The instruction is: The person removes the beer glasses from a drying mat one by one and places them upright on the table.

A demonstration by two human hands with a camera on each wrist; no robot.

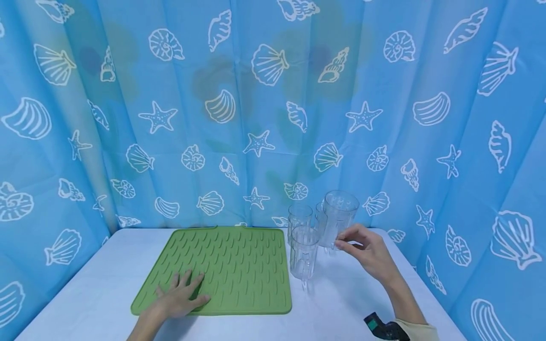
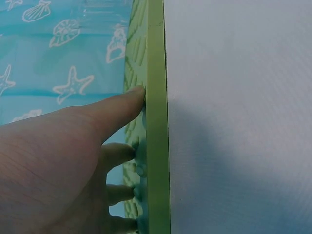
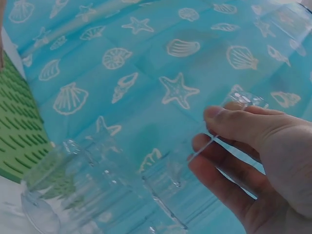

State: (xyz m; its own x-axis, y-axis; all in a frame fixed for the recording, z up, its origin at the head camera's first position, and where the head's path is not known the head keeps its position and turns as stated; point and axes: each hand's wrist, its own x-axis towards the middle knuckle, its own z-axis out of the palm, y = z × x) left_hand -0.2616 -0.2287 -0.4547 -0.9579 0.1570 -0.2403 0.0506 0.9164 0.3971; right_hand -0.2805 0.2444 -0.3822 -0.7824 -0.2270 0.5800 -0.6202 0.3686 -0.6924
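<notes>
My left hand [image 1: 179, 297] rests with spread fingers on the front left part of a green drying mat [image 1: 243, 265] with raised ridges. In the left wrist view its thumb [image 2: 117, 109] touches the mat's top near the thick edge. On the right, my right hand [image 1: 368, 248] pinches the handle of a clear mug [image 1: 340, 213] between thumb and fingers. That mug looks upright; whether its base touches the table cannot be told. Another clear mug [image 1: 304, 255] stands nearer the front, its handle towards me. Behind it is a further clear mug [image 1: 300, 214].
One more clear mug [image 1: 320, 219] is partly hidden behind the held one. A white tabletop [image 1: 328, 303] lies under everything. A blue curtain [image 1: 264, 118] with white shells and starfish hangs along the back and sides. A black strap [image 1: 386, 327] circles my right wrist.
</notes>
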